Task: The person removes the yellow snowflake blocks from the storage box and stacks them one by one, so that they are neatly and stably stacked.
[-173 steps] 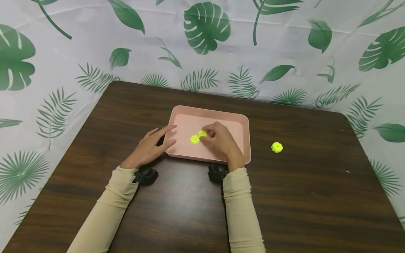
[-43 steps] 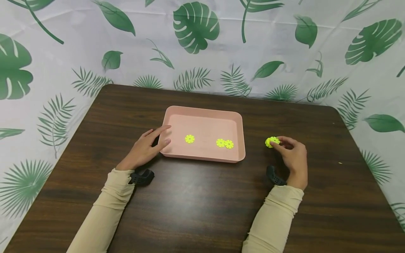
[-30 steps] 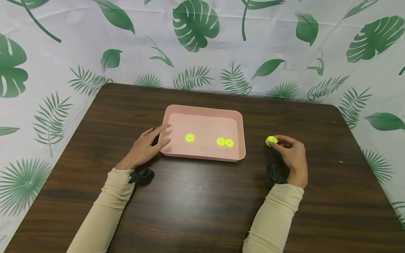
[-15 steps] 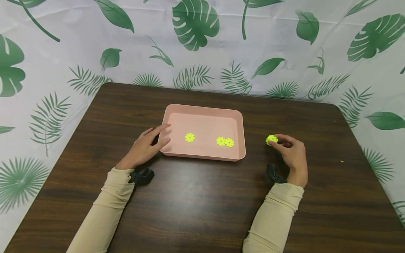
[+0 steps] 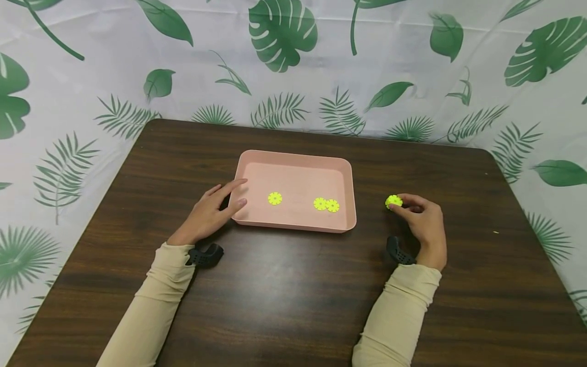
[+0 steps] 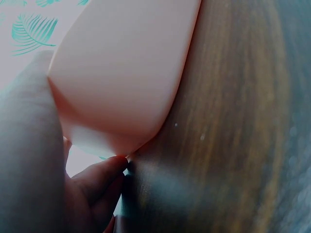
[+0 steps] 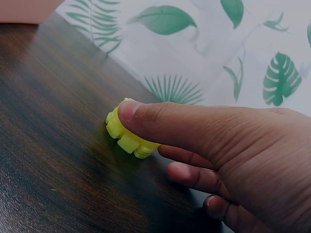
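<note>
My right hand [image 5: 423,220] is over the table to the right of the tray. Its thumb and fingers pinch a small stack of yellow flower-shaped interlocking discs [image 7: 129,136] with notched edges. In the right wrist view the thumb presses on top of the stack. My left hand [image 5: 208,214] holds the left wall of the pink tray [image 5: 293,224]. Its thumb and index finger reach over the rim, and other fingers [image 6: 99,177] touch the outside. Inside the tray lies one yellow disc [image 5: 274,198] left of the middle. Two more discs [image 5: 326,205] overlap near the right side.
The dark wood-grain table [image 5: 279,300] stands against a white cloth [image 5: 192,76] printed with green leaves. A black wrist camera [image 5: 206,256] sits under each wrist. A tiny pale fleck [image 5: 496,232] lies on the table at far right.
My right hand has gone from the tray to the stack on the right. Discs now lie further right in the tray. Over the last second the hands have hardly moved.
</note>
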### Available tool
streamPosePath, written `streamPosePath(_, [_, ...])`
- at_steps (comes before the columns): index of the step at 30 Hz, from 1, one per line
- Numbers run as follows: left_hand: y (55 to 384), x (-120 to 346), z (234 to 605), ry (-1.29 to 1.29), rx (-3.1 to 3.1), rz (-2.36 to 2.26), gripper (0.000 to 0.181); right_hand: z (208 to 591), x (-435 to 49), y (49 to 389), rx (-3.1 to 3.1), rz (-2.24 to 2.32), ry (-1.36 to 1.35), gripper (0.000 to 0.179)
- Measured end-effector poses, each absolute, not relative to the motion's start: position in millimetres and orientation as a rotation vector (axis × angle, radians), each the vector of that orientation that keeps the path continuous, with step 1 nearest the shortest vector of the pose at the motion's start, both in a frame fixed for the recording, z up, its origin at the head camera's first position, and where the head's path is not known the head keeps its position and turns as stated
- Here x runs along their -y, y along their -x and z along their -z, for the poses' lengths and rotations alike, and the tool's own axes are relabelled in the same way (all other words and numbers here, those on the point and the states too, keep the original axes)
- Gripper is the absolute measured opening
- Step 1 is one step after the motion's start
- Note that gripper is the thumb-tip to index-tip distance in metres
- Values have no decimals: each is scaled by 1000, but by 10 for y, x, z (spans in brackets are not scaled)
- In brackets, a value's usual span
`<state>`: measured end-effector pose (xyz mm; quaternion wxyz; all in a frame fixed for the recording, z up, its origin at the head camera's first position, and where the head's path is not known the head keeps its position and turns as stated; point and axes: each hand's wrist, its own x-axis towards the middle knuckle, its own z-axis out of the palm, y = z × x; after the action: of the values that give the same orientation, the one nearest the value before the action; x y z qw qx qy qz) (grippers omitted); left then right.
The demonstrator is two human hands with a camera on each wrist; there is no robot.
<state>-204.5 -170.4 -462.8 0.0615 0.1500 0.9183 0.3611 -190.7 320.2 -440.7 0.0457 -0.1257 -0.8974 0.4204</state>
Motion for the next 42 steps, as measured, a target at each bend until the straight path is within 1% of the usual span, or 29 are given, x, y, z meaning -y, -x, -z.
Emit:
streamPosePath(6, [2047,1708,4631,-448,-2782,-1094,66,4403,-3200,1914,2753,-1288,401,51])
streamPosePath(14, [2050,1707,4632,-475,-2778,-1106,66,4396,-3201,1905,2692,-1273,514,58])
streamPosePath(24, [2059,1719,4637,-501,-2775,-1134,65,4351,-3150,1923,2629,-1286,534,59])
streamPosePath(32, [2042,1719,4631,-486,-2770,-1124,66,4264,-3024,1965,2625,-1184,404,57])
streamPosePath(42, [2047,1719,4614,-502,-2779,-1119,65,4104,-2715,2128,2648,-1147,173,52])
